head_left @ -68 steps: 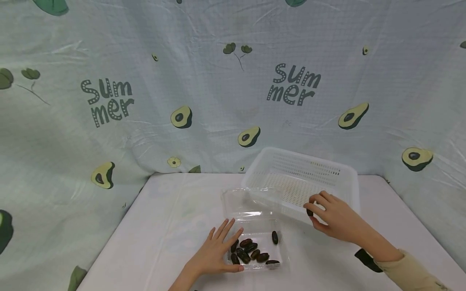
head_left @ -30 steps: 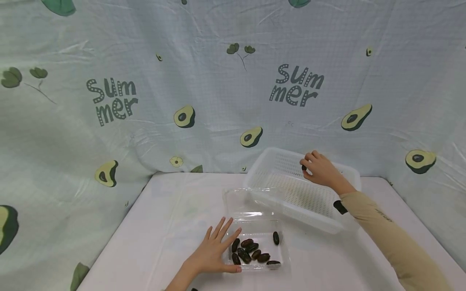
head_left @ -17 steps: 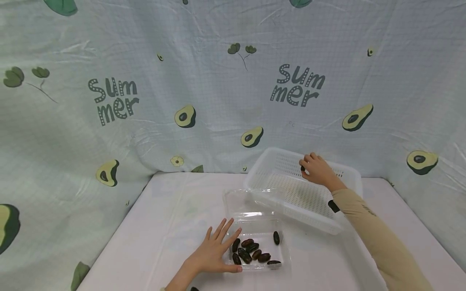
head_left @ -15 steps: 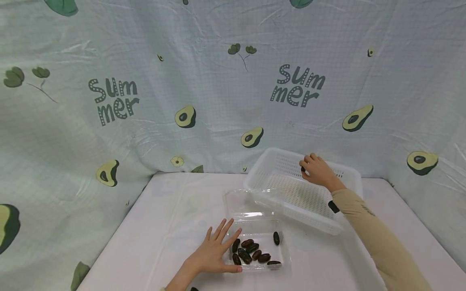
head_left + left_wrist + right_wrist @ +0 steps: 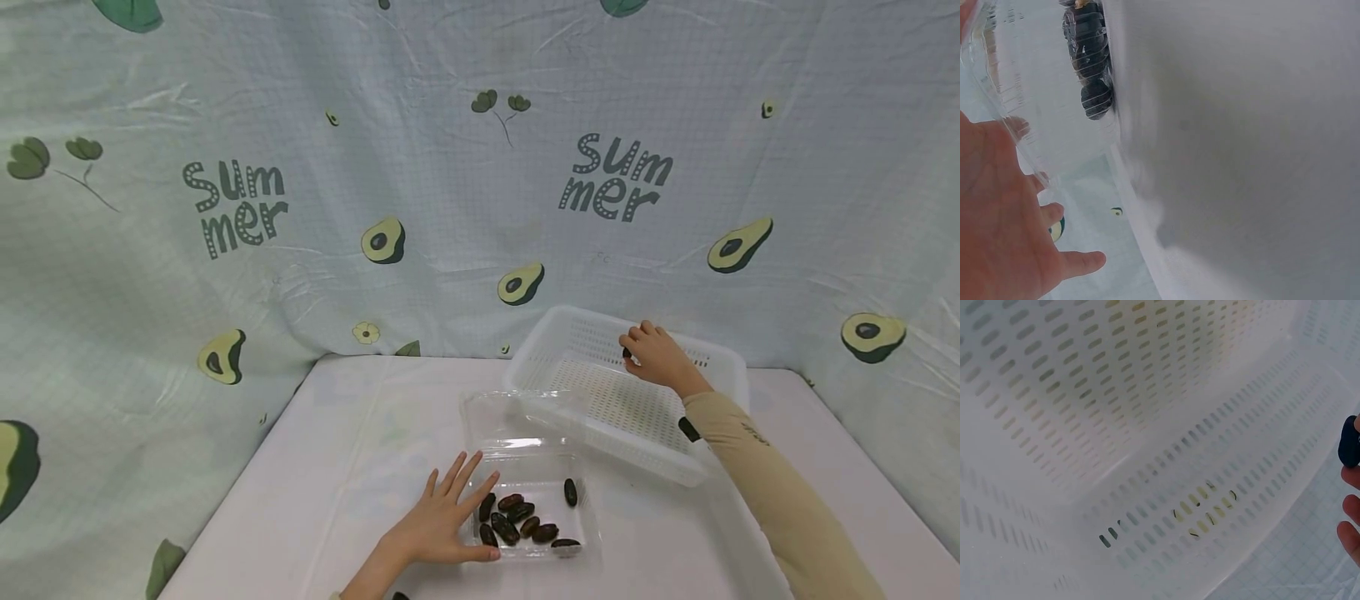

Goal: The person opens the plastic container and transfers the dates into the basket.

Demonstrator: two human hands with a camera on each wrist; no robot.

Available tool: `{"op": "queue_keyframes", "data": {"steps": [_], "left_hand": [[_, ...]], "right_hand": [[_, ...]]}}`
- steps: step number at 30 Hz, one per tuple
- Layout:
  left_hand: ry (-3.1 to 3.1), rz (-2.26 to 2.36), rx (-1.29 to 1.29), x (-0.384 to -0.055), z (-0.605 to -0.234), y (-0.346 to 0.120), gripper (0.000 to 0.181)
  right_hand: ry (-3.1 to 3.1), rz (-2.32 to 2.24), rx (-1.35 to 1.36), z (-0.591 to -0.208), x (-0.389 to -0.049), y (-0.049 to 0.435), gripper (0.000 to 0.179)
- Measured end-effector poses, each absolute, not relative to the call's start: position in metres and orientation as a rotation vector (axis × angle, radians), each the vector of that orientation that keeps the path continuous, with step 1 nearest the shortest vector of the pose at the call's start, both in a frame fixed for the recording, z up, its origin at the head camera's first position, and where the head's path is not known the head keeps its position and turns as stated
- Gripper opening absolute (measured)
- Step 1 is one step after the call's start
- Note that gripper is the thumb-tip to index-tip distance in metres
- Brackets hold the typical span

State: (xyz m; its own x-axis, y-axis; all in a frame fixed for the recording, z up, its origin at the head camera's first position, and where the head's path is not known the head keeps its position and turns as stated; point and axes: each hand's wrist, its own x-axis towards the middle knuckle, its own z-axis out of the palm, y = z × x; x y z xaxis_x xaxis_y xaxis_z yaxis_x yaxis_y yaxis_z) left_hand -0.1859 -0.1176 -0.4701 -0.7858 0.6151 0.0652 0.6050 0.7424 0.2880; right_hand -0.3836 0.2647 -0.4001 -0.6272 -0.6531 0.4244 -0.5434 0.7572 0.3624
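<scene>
We see one smooth, dark date [image 5: 1349,444] pinched in the right hand [image 5: 658,360] over one slotted white plastic basket [image 5: 637,446], its long axis running nearly top-to-bottom in the right wrist view. We count nine glossy oval dates [image 5: 505,528], variously pointed, in one clear plastic box [image 5: 529,471]; the left hand [image 5: 437,527], fingers spread, touches its edge, gripping nothing.

Dark fruit [image 5: 1349,444], slotted white basket [image 5: 1141,450]

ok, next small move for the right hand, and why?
Probably lower the right hand toward the floor of the white basket before any release: it pinches a dark date over the basket's far side, apparently well above that floor, and nothing visible blocks the way down.
</scene>
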Motion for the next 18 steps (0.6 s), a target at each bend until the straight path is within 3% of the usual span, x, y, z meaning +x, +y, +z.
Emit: {"op": "queue_keyframes", "data": {"steps": [18], "left_hand": [[2.892,0.463,0.987,-0.1840,-0.4683,-0.1171,0.091]], "right_hand": [[-2.392,-0.235,0.913,-0.3967,-0.3769,0.2667,0.017]]}}
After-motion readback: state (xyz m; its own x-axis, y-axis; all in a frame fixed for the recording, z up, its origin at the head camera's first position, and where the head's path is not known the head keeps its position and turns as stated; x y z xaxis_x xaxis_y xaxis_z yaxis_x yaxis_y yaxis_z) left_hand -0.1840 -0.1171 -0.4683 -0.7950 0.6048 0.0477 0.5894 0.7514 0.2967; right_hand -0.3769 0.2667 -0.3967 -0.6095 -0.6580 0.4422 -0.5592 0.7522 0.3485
